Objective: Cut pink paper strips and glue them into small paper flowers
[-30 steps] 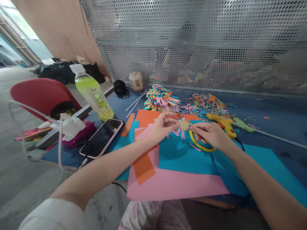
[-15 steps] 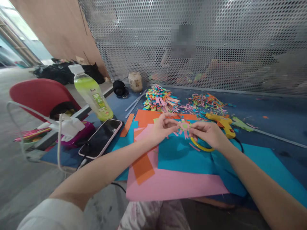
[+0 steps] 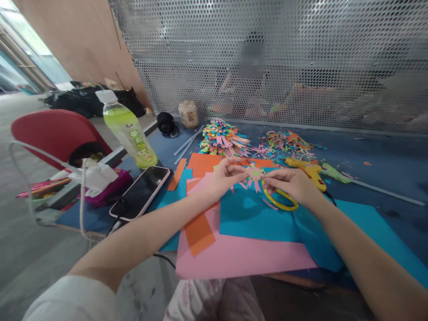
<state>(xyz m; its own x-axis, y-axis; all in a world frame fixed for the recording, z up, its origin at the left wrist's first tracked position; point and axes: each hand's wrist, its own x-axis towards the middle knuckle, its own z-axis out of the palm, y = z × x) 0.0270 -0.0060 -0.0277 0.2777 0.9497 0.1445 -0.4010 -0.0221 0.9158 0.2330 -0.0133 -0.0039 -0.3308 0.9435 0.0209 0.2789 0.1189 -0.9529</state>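
A small pink paper flower (image 3: 254, 173) with a green centre and hanging strips is held up between my hands. My left hand (image 3: 227, 178) pinches its left edge between thumb and fingers. On the other side, my right hand (image 3: 287, 182) has closed fingertips at the flower's right edge. Below lies a blue paper sheet (image 3: 254, 218) over a larger pink sheet (image 3: 247, 258). Scissors with a yellow handle (image 3: 284, 206) rest on the blue sheet, partly behind my right hand. A yellow glue gun (image 3: 309, 171) lies just beyond that hand.
Behind my hands stand a pile of fringed paper pieces (image 3: 222, 138) and a heap of paper scraps (image 3: 287, 142). To the left are a phone (image 3: 140, 194), a green drink bottle (image 3: 129, 129) and a purple tissue box (image 3: 105, 191). A perforated metal panel (image 3: 200, 53) rises at the back.
The flower has shifted and tilted slightly between my fingers, and my right fingertips have adjusted at its edge. More of the scissors' yellow handle shows. Everything else stays put.
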